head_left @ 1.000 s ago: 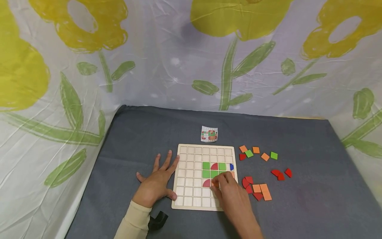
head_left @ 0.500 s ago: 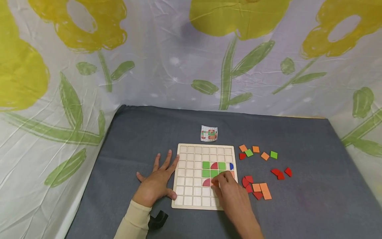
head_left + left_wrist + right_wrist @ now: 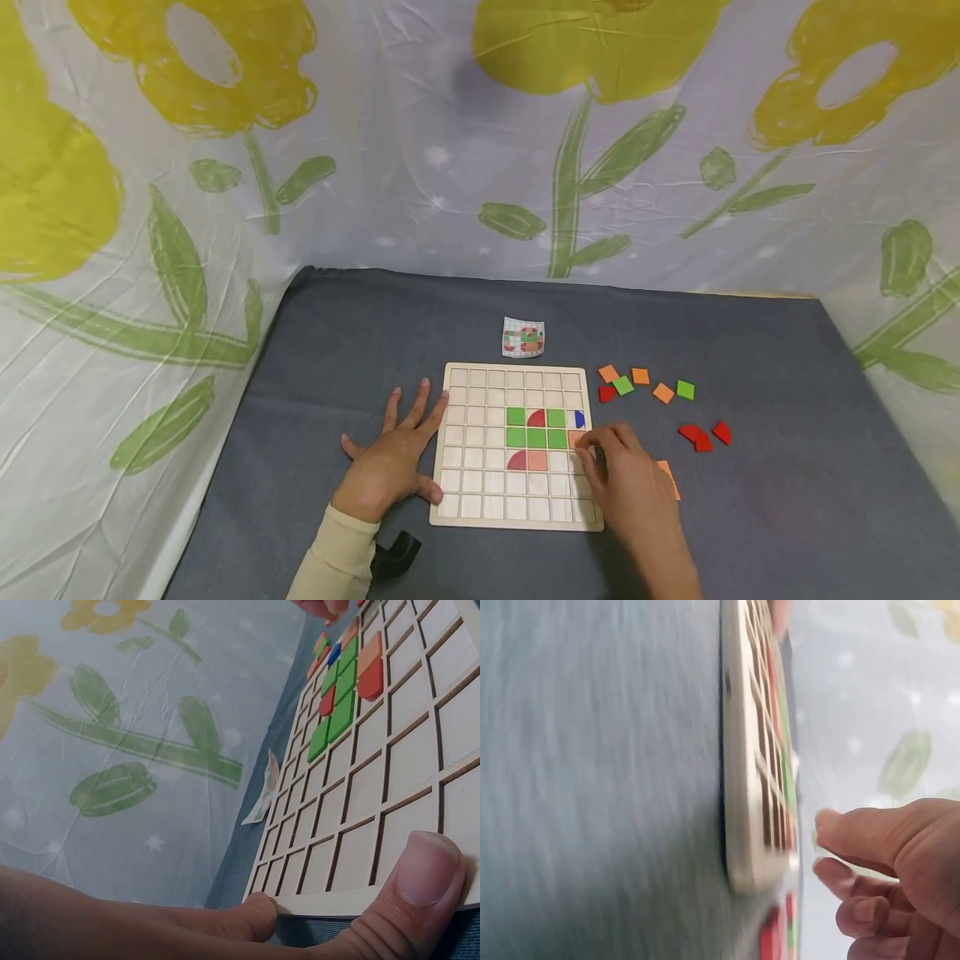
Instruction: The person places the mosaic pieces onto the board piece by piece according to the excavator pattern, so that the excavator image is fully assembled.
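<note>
My left hand (image 3: 390,467) lies spread at the left edge of the wooden grid board (image 3: 472,457), thumb and a finger touching its rim; the left wrist view shows the thumb (image 3: 424,877) close up. My right hand (image 3: 630,483) hovers over the board's right edge, fingers loosely bent. In the right wrist view a gap separates thumb and fingers, with nothing held. An orange square tile (image 3: 537,460) sits in a cell beside a red quarter-circle tile (image 3: 517,461). Above them are several green square tiles (image 3: 536,437), another red quarter-circle and a blue half-circle tile (image 3: 579,419).
A small printed pattern card (image 3: 522,337) lies behind the board. Loose orange (image 3: 640,377), green (image 3: 686,390) and red tiles (image 3: 702,443) are scattered to the right. More orange tiles are partly hidden by my right hand. A black object (image 3: 396,555) is near my left wrist.
My right hand has let go of the orange square, which now shows flat in its cell, and has moved right to the board's edge. My left hand has stayed in place.
</note>
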Demonstrator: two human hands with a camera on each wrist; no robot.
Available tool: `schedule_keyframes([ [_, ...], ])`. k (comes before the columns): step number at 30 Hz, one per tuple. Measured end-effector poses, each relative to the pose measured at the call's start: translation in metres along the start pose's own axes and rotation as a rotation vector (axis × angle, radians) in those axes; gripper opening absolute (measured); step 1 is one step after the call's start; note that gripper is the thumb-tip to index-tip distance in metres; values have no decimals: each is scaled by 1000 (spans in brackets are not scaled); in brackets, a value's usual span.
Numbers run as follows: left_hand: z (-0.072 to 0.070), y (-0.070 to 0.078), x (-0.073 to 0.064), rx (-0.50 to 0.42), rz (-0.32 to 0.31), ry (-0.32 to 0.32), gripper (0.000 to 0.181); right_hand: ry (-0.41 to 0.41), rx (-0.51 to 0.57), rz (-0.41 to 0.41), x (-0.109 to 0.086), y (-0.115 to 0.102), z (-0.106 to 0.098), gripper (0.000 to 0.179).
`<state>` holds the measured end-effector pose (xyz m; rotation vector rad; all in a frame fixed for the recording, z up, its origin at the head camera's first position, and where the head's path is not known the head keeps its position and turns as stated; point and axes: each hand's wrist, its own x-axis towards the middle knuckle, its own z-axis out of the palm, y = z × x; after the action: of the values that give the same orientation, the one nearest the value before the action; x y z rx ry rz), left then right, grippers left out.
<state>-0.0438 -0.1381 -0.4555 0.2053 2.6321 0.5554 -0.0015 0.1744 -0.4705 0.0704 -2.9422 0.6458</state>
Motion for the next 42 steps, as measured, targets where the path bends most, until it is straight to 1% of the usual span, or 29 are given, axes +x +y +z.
schedule_keyframes([
  [2, 0, 0, 0, -1, 2, 3, 139, 12, -2, 33, -1, 10, -6, 14],
  [5, 1, 0, 0, 0, 3, 4, 139, 14, -30, 90, -2, 26, -14, 18],
  [12, 0, -1, 0, 3, 1, 2, 140, -33, -57, 201, -14, 62, -31, 24],
  [15, 1, -3, 1, -11, 6, 4, 140, -45, -58, 223, -21, 74, -36, 25],
  [18, 6, -7, 4, -24, 13, 4, 142, -43, -59, 221, -29, 83, -39, 27],
  [21, 11, -12, 6, -10, 22, 11, 144, -59, -63, 228, -35, 88, -41, 30],
  [23, 11, -12, 7, -8, 19, 6, 144, -87, -68, 252, -38, 90, -43, 34],
  [26, 6, -8, 5, -7, 13, -3, 142, -140, -66, 305, -41, 90, -47, 41],
  [28, 1, -3, 2, -11, 5, -13, 140, -152, -68, 321, -44, 90, -47, 44],
  [35, -2, 0, 0, 7, 9, -8, 139, -147, -81, 259, -47, 90, -42, 45],
  [42, -2, 0, -1, 7, 12, -8, 138, -173, -82, 272, -45, 88, -42, 44],
])
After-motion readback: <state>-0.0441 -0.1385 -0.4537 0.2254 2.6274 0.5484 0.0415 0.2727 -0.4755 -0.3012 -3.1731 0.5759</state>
